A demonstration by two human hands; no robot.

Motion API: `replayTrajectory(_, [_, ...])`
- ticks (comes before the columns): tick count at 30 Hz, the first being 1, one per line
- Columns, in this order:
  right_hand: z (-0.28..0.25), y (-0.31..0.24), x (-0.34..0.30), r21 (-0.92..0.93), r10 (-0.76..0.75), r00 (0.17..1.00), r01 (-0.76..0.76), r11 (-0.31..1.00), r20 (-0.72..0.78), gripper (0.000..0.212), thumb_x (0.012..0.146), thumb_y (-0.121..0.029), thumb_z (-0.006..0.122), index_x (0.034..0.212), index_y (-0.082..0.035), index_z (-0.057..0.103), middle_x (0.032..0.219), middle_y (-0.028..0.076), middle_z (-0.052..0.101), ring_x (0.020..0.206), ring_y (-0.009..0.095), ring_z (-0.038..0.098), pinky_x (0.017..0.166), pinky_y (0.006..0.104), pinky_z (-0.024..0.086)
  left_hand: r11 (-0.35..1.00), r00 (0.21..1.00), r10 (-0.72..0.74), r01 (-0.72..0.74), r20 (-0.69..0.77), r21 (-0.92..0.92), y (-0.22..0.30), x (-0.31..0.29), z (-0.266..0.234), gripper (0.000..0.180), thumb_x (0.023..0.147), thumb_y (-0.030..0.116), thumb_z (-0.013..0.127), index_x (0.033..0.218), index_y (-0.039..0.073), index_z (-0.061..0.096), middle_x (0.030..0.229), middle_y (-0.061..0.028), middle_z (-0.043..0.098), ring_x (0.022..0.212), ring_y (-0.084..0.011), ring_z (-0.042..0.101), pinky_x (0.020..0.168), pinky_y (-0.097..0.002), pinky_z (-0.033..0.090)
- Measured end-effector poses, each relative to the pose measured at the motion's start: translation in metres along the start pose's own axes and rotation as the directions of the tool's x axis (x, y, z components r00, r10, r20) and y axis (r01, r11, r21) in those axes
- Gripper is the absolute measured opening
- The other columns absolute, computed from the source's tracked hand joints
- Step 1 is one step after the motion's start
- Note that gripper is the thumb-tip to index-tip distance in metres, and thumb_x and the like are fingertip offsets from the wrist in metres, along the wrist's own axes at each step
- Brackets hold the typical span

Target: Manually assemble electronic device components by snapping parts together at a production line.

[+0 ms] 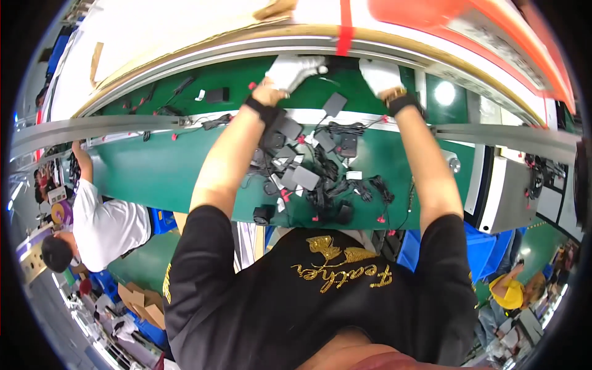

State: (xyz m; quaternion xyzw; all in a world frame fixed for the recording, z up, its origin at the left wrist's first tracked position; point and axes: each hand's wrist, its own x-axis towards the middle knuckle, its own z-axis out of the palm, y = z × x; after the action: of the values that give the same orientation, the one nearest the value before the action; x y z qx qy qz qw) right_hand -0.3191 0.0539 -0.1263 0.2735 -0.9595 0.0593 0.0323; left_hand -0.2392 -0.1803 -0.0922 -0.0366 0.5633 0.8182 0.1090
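Note:
Both my arms reach to the far side of the green worktop, and both hands wear white gloves. My left hand (292, 74) is closed, its fingers pointing right toward a dark object (342, 64) under the shelf edge. My right hand (380, 76) is closed at that object's other end. Shadow and the gloves hide what it is. Nearer me lies a heap of black power adapters (305, 177) with coiled black cables (346, 128) and small red tags. One flat dark adapter (335, 104) rests just below my hands.
A white shelf (203, 31) with a red tape strip (345, 28) overhangs the far edge. Metal bars (98, 135) cross at both sides. Blue crates (481, 250) stand at the near right. A person in a white shirt (111, 225) works at the left.

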Motion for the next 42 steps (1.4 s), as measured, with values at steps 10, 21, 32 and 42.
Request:
replayTrajectory(10, [0.071, -0.017, 0.091, -0.061, 0.070, 0.986, -0.061, 0.996, 0.154, 0.045, 0.085, -0.030, 0.047, 0.125, -0.011, 0.054, 0.132, 0.019, 0.050, 0.119, 0.037, 0.051, 0.099, 0.0460, 0.041, 0.705, 0.983, 0.165, -0.062, 0.078, -0.706, 0.049, -0.162, 0.082, 0.075, 0.084, 0.002, 0.064, 0.146, 0.008, 0.023, 0.128, -0.0214, 0.046, 0.111, -0.0339, 0.056, 0.076, -0.0343, 0.055])
replayTrajectory(21, [-0.174, -0.092, -0.145, 0.993, 0.251, 0.968, 0.032, -0.110, -0.003, 0.058, 0.080, 0.000, 0.065, 0.132, -0.002, 0.041, 0.102, 0.009, 0.059, 0.059, 0.009, 0.051, 0.048, 0.0218, 0.043, 0.940, 0.923, 0.314, -0.335, -0.220, -0.065, 0.046, -0.211, 0.176, 0.074, 0.078, -0.006, 0.063, 0.142, 0.006, 0.028, 0.126, -0.0149, 0.048, 0.108, -0.0226, 0.055, 0.088, -0.0348, 0.052])
replayTrajectory(32, [-0.208, -0.071, -0.294, 0.999, 0.282, 0.959, 0.015, 0.029, -0.023, 0.066, 0.082, 0.001, 0.052, 0.144, 0.000, 0.030, 0.133, 0.015, 0.047, 0.103, 0.016, 0.055, 0.088, 0.0271, 0.047, 0.828, 0.881, 0.437, -0.315, -0.182, 0.464, 0.013, -0.238, 0.280, 0.068, 0.070, -0.007, 0.070, 0.131, 0.004, 0.041, 0.126, -0.0122, 0.052, 0.114, -0.0192, 0.054, 0.094, -0.0310, 0.048])
replayTrajectory(42, [-0.207, -0.053, -0.326, 0.861, 0.208, 0.933, 0.165, 0.481, -0.295, 0.069, 0.080, 0.002, 0.053, 0.145, 0.000, 0.029, 0.126, 0.013, 0.051, 0.092, 0.016, 0.056, 0.081, 0.0278, 0.048, 0.781, 0.848, 0.499, -0.352, -0.177, 0.517, -0.005, -0.245, 0.302, 0.067, 0.066, 0.000, 0.079, 0.126, 0.004, 0.047, 0.114, -0.0116, 0.061, 0.104, -0.0179, 0.060, 0.089, -0.0298, 0.050])
